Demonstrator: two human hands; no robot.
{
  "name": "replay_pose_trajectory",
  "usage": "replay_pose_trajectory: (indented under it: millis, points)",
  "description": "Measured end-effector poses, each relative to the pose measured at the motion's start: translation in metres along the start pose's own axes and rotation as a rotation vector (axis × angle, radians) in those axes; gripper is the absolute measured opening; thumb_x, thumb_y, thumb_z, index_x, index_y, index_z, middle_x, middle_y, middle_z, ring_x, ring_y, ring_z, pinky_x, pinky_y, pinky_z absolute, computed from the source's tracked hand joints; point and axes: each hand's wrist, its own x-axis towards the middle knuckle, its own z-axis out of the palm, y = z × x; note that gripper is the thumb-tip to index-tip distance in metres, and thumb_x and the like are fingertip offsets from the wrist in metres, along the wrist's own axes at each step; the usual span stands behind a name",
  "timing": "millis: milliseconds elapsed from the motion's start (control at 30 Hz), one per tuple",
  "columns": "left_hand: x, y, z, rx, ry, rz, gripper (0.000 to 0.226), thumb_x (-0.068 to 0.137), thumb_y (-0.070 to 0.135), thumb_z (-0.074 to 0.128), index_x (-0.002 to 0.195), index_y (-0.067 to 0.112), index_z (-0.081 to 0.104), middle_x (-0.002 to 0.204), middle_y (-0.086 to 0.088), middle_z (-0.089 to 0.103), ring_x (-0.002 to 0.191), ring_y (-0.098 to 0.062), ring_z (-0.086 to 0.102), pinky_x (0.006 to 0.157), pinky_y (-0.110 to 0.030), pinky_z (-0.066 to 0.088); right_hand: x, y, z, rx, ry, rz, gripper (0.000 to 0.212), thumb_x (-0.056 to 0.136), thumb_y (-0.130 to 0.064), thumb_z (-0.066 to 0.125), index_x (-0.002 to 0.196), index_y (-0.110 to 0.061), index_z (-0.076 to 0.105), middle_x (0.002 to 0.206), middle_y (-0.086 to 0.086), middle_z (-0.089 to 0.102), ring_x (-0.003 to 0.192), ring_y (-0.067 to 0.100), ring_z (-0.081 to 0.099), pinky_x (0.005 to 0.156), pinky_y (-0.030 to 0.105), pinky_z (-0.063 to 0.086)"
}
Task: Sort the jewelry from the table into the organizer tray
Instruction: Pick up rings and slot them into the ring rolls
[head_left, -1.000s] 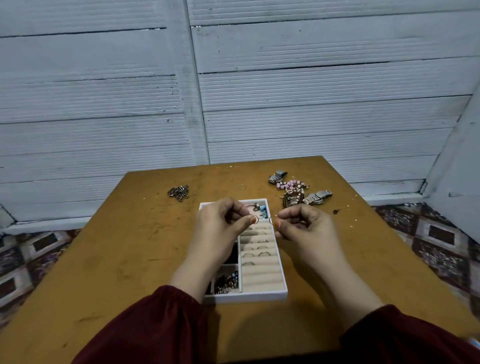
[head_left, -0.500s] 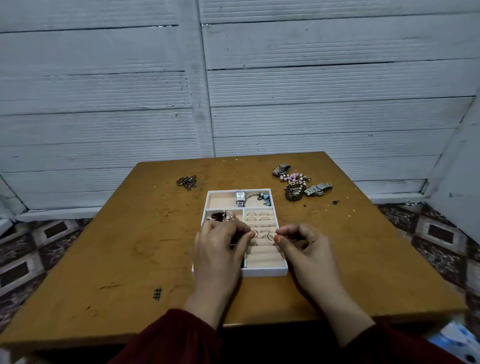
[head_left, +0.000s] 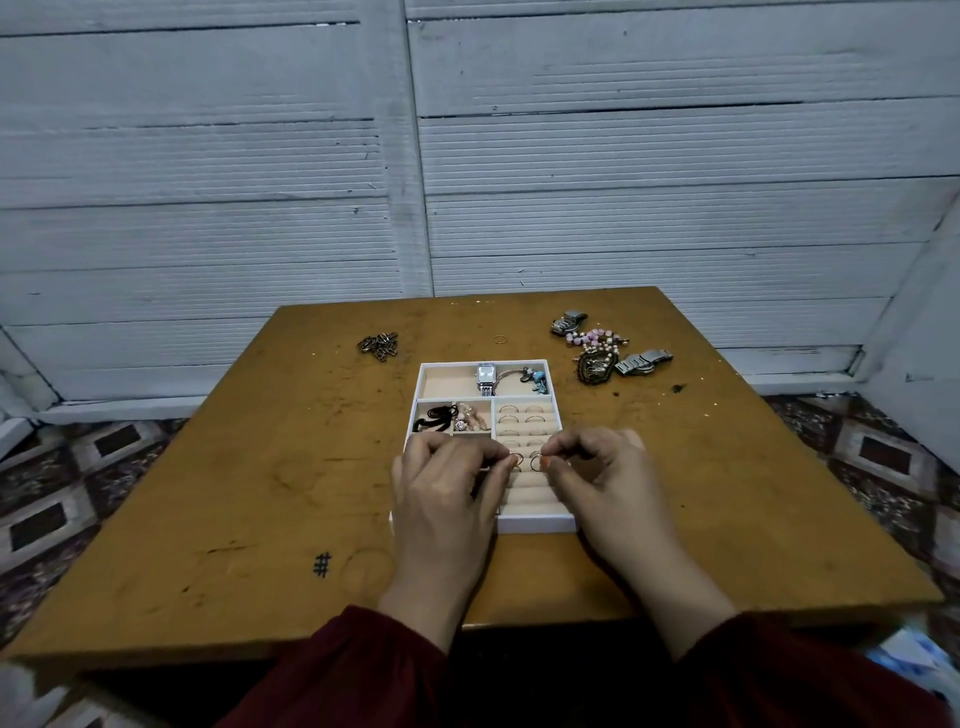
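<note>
Pinching one thin metal ring (head_left: 515, 459) in left hand (head_left: 447, 493), another thin ring (head_left: 535, 462) in right hand (head_left: 608, 478), right over the white organizer tray (head_left: 537, 524); I'd push each straight down between free beige rolls (head_left: 530, 496).

The desk (head_left: 249, 493) is coloured ochre brown and is marked with a black hash sign (head_left: 322, 565) near left. The organizer tray (head_left: 535, 524) is rimmed in white and lined in peach-beige. Pink beads (head_left: 592, 339) are seen far right. The sleeves (head_left: 353, 675) are dyed dark red; the floor tiles (head_left: 52, 512) are patterned maroon and grey.
</note>
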Motion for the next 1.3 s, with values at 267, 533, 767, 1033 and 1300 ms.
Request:
replay_pose_trajectory:
  millis: [267,533,767,1033,1300]
  points:
    - [0.0006,0.0002,-0.0001,-0.002,-0.004,-0.027,0.016,0.081,0.038,0.061,0.08,0.024,0.068,0.079,0.016,0.066,0.083,-0.011,0.047,0.073,-0.032,0.033,0.0018,0.0026,0.0019,-0.073,0.033,-0.004,0.021,0.078,-0.023,0.071,0.072,-0.041,0.061,0.081,-0.014,0.059,0.09,0.009,0.044,0.08,0.036,0.042]
    - [0.0006,-0.0001,0.0,-0.002,-0.005,-0.029,0.016,0.081,0.038,0.061,0.08,0.024,0.068,0.079,0.016,0.066,0.084,-0.01,0.046,0.073,-0.03,0.031,0.0011,0.0025,0.004,-0.129,-0.004,0.025,0.009,0.075,-0.026,0.066,0.074,-0.034,0.065,0.077,-0.014,0.05,0.087,0.015,0.047,0.079,0.039,0.044]
    - [0.0007,-0.0002,-0.0004,0.006,-0.007,-0.031,0.015,0.081,0.038,0.06,0.079,0.024,0.067,0.078,0.016,0.066,0.083,-0.011,0.046,0.071,-0.031,0.03,-0.0001,-0.0023,0.0027,-0.198,-0.008,0.045,0.016,0.078,-0.019,0.064,0.075,-0.034,0.065,0.078,-0.018,0.047,0.089,0.01,0.044,0.08,0.033,0.04]
    - [0.0008,0.0004,-0.0005,-0.004,-0.008,-0.036,0.015,0.08,0.037,0.06,0.08,0.024,0.068,0.079,0.016,0.066,0.083,-0.01,0.046,0.072,-0.03,0.03,-0.0009,-0.0017,0.0028,-0.252,-0.006,0.045,0.014,0.079,-0.021,0.063,0.076,-0.034,0.065,0.077,-0.019,0.046,0.086,0.009,0.043,0.078,0.032,0.037]
    - [0.0007,0.0005,-0.0012,-0.002,-0.005,-0.041,0.017,0.08,0.038,0.06,0.081,0.023,0.068,0.08,0.016,0.066,0.084,-0.008,0.045,0.073,-0.025,0.027,-0.0016,-0.0012,0.0027,-0.226,-0.011,0.032,0.014,0.08,-0.019,0.062,0.076,-0.032,0.066,0.079,-0.016,0.049,0.086,0.01,0.046,0.079,0.035,0.043]
